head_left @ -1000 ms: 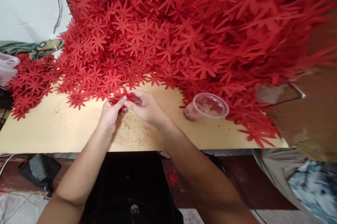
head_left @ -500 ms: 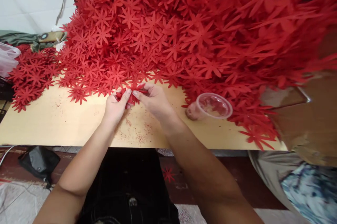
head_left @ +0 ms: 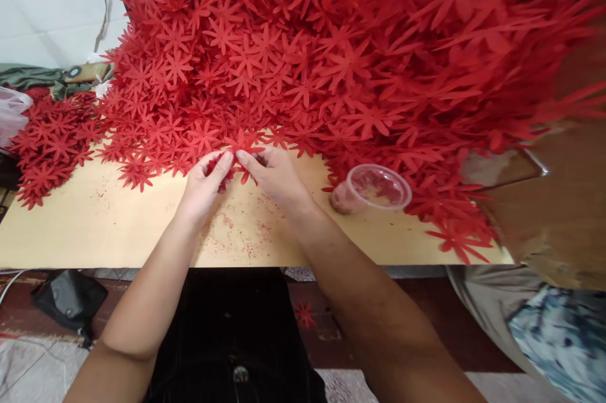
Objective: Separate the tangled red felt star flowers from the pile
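Both hands meet at the front edge of a big heap of red flower-shaped cutouts (head_left: 246, 68). My left hand (head_left: 206, 182) is closed, thumb pressed on the fingers, with red flower cutouts bunched in its grip. Close beside it, my right hand (head_left: 272, 175) pinches a red flower cutout (head_left: 243, 143) between thumb and fingers. Some petals poke out above and below the thumbs; the fingers hide the rest, so how many cutouts are held cannot be told. Red crumbs are scattered on the tabletop (head_left: 279, 245) below the hands.
A clear plastic cup (head_left: 379, 186) lies tilted to the right of my right forearm. A smaller pile of red cutouts (head_left: 57, 138) is at the left, by a plastic bag (head_left: 12, 112). Brown cardboard (head_left: 558, 213) borders the right side. One cutout (head_left: 304, 313) lies below the table.
The view has shifted slightly. My thumbs have moved a little apart, and more of the flower shows above and below them.
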`<action>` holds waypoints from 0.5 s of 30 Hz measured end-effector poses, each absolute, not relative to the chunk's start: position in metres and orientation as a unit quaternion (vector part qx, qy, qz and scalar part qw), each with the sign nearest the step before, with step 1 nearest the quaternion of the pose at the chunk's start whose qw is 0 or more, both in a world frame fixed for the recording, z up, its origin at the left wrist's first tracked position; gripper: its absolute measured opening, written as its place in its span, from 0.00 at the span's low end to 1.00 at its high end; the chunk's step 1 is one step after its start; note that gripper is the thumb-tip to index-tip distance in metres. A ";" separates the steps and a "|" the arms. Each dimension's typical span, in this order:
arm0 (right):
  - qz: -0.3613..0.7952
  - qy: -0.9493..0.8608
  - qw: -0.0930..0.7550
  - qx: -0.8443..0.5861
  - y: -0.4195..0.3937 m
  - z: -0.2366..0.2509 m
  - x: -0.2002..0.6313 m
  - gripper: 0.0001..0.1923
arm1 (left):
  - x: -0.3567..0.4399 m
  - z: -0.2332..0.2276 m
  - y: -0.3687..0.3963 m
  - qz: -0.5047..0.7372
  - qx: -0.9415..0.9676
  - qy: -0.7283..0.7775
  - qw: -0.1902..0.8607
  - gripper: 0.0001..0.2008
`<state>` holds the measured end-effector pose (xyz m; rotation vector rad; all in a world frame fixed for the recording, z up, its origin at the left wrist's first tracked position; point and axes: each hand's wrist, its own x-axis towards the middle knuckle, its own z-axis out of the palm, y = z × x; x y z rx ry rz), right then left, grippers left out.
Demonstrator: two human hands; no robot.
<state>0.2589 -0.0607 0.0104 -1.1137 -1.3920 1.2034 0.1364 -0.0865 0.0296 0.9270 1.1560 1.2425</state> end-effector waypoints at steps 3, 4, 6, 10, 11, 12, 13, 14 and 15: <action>0.498 -0.602 0.460 -0.423 -0.059 0.006 0.258 0.23 | 0.137 0.026 -0.080 0.545 0.381 0.498 0.556 0.11; 0.502 -0.609 0.457 -0.410 -0.059 0.006 0.258 0.22 | 0.135 0.024 -0.078 0.558 0.365 0.504 0.549 0.12; 0.522 -0.618 0.436 -0.395 -0.060 0.007 0.258 0.19 | 0.129 0.019 -0.073 0.584 0.333 0.512 0.536 0.12; 0.528 -0.608 0.408 -0.429 -0.055 0.009 0.259 0.13 | 0.111 0.018 -0.063 0.620 0.302 0.515 0.509 0.14; 0.510 -0.608 0.414 -0.446 -0.050 0.009 0.258 0.13 | 0.107 0.019 -0.059 0.625 0.304 0.522 0.495 0.15; 0.486 -0.607 0.426 -0.463 -0.043 0.009 0.255 0.13 | 0.102 0.021 -0.053 0.629 0.311 0.531 0.476 0.15; 0.462 -0.605 0.441 -0.476 -0.035 0.009 0.251 0.13 | 0.098 0.023 -0.047 0.631 0.323 0.540 0.454 0.16; 0.441 -0.600 0.458 -0.486 -0.025 0.010 0.246 0.12 | 0.093 0.024 -0.041 0.630 0.336 0.550 0.432 0.16; 0.427 -0.590 0.478 -0.491 -0.015 0.011 0.240 0.11 | 0.089 0.026 -0.034 0.629 0.346 0.559 0.415 0.17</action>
